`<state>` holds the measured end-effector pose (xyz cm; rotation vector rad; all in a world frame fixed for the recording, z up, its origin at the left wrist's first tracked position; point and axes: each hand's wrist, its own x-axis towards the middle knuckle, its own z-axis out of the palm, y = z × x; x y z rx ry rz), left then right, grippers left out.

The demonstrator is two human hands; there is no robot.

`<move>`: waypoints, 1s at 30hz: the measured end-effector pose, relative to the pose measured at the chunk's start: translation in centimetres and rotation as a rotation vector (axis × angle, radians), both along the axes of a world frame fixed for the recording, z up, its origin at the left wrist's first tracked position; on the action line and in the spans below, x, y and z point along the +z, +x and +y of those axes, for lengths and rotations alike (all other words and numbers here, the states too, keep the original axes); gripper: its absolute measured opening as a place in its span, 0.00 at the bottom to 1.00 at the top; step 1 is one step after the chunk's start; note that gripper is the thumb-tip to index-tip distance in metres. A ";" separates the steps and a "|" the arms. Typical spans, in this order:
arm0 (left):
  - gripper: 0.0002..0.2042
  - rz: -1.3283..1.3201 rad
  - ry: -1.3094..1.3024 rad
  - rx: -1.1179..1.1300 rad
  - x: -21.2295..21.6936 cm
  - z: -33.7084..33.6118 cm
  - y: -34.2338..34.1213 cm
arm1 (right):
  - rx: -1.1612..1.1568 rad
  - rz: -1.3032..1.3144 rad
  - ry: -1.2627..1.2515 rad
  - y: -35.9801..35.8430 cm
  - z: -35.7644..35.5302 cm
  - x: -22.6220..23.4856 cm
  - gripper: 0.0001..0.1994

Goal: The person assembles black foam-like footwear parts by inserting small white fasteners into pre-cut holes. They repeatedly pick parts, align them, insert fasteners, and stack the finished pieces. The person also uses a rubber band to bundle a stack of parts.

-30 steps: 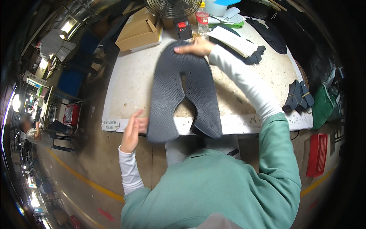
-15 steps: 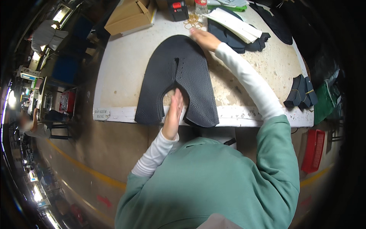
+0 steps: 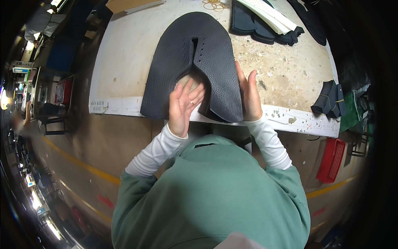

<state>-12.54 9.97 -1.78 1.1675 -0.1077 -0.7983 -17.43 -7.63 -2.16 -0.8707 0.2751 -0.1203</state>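
A large dark grey leather piece [image 3: 195, 62], horseshoe-shaped with a slit and small holes, lies flat on the worn white table [image 3: 124, 58]. Its two legs reach the table's near edge. My left hand [image 3: 184, 106] is held flat, fingers together, inside the gap between the two legs, touching the right leg's inner edge. My right hand [image 3: 248, 93] stands flat against the outer edge of that same right leg. Neither hand grips anything.
A stack of dark leather pieces with white strips [image 3: 265, 20] lies at the table's far right. More dark pieces [image 3: 331, 97] sit at the right edge. Rubber bands [image 3: 213, 4] and a cardboard box [image 3: 128, 5] are at the back. A red crate [image 3: 331, 159] stands on the floor.
My right hand came back from the far side of the table to the leather's near right edge. My left hand moved from the table edge into the gap between the legs.
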 end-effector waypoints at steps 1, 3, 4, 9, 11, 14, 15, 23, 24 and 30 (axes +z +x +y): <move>0.43 -0.001 -0.048 0.006 0.0 0.0 -0.1 | -0.003 -0.028 -0.009 0.0 0.2 -0.1 0.40; 0.40 -0.137 0.012 0.012 0.0 -1.1 -1.1 | -0.024 -0.054 -0.064 0.1 0.8 -0.4 0.41; 0.38 -0.158 0.070 0.025 0.3 -1.8 -1.6 | -0.034 -0.077 -0.080 0.2 1.0 -0.5 0.42; 0.31 -0.119 0.197 -0.341 7.2 -0.8 0.6 | -0.058 -0.093 -0.041 0.5 0.5 -0.8 0.41; 0.31 -1.200 0.279 -0.555 12.3 2.1 2.0 | -0.115 -0.115 -0.252 0.5 -0.3 -0.9 0.41; 0.10 -1.562 0.100 -0.649 18.5 5.6 0.4 | -0.205 -0.043 -0.277 0.8 -1.4 -1.4 0.39; 0.10 -1.678 -0.016 -0.630 19.8 6.2 -0.6 | -0.216 -0.033 -0.255 0.7 -1.5 -1.7 0.38; 0.11 -1.795 -0.215 -0.845 20.5 5.7 -3.1 | -0.193 -0.147 -0.312 0.4 -1.1 -2.7 0.34; 0.11 -1.796 -0.226 -0.854 20.4 5.7 -3.2 | -0.191 -0.138 -0.313 0.4 -1.2 -2.7 0.34; 0.11 -1.811 -0.305 -0.894 20.9 6.5 -3.5 | -0.183 -0.149 -0.334 0.6 -1.2 -2.7 0.32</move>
